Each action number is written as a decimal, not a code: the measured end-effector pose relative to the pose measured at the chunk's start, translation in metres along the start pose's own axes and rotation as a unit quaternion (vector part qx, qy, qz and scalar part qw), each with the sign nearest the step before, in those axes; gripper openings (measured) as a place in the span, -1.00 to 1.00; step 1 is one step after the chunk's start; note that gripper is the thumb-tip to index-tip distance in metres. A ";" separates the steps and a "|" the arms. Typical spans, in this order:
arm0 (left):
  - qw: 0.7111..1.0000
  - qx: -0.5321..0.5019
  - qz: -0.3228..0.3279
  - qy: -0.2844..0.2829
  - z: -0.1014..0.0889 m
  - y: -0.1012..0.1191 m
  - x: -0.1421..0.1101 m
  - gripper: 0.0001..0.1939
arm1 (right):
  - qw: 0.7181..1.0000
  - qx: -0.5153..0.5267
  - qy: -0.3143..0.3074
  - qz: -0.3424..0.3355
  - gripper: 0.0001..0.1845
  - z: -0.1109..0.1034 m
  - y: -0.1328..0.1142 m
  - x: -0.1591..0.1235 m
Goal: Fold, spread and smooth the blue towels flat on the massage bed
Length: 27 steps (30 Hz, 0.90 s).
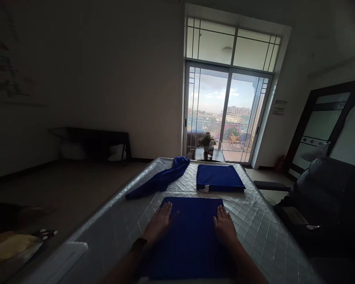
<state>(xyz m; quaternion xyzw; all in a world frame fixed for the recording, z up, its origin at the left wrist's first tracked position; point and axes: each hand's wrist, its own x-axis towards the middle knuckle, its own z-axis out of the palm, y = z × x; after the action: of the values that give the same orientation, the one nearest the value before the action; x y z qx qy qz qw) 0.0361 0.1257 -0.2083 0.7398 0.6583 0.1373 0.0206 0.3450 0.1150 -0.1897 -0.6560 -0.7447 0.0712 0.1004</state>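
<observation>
Indoors, blue cloth (193, 238), quilted surface (263, 232), glass doors (210, 92)

Flat blue cloth (192, 236), matt and smooth; glossy quilted cover (257, 221), possibly plastic

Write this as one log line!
left hand: on flat blue pad, left side; right hand: on right side; beyond: tagged blue cushion, crumpled blue cloth
</observation>
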 end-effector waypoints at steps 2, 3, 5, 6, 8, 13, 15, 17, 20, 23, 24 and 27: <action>1.000 -0.006 -0.023 0.011 -0.003 -0.017 -0.003 -0.12 | 1.000 -0.002 0.004 -0.002 -0.28 0.000 0.000 -0.001; 0.999 -0.012 -0.031 0.013 -0.004 -0.021 -0.005 -0.10 | 1.000 -0.002 0.004 -0.001 -0.28 0.000 0.000 -0.002; 0.999 -0.022 -0.038 0.013 -0.005 -0.021 -0.007 -0.08 | 1.000 -0.006 0.006 -0.003 -0.28 -0.002 -0.002 -0.004; 0.999 -0.025 -0.040 0.014 -0.005 -0.020 -0.008 -0.07 | 1.000 -0.010 0.009 -0.007 -0.28 -0.003 -0.003 -0.005; 0.999 -0.028 -0.039 0.017 -0.006 -0.016 -0.008 -0.05 | 0.999 -0.027 0.023 -0.017 -0.30 -0.007 -0.007 -0.008; 0.999 -0.030 -0.040 0.009 -0.011 -0.013 -0.009 -0.04 | 0.997 -0.055 0.021 -0.039 -0.32 -0.018 -0.013 -0.015; 0.999 -0.029 -0.042 0.003 -0.013 -0.012 -0.010 -0.04 | 0.998 -0.047 -0.006 -0.041 -0.31 -0.022 -0.013 -0.020; 0.999 -0.023 -0.042 -0.003 -0.014 -0.011 -0.010 -0.04 | 0.998 -0.038 -0.025 -0.040 -0.29 -0.022 -0.012 -0.026; 0.999 -0.008 -0.040 -0.003 -0.014 -0.012 -0.010 -0.04 | 0.999 -0.022 -0.027 -0.027 -0.28 -0.016 -0.009 -0.036; 0.999 0.005 -0.042 0.009 -0.013 -0.015 -0.009 -0.06 | 1.000 -0.008 -0.019 -0.011 -0.28 -0.009 -0.009 -0.042; 0.999 0.009 -0.041 0.018 -0.014 -0.015 -0.009 -0.07 | 1.000 -0.007 -0.017 -0.011 -0.28 -0.008 -0.009 -0.043; 0.998 0.016 -0.016 0.056 -0.013 -0.001 -0.010 -0.12 | 1.000 -0.002 -0.016 -0.015 -0.28 -0.007 -0.010 -0.044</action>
<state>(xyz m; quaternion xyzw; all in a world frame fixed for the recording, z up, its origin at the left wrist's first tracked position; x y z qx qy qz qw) 0.0312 0.1142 -0.1982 0.7205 0.6725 0.1673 -0.0256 0.3423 0.0702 -0.1831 -0.6438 -0.7560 0.0786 0.0885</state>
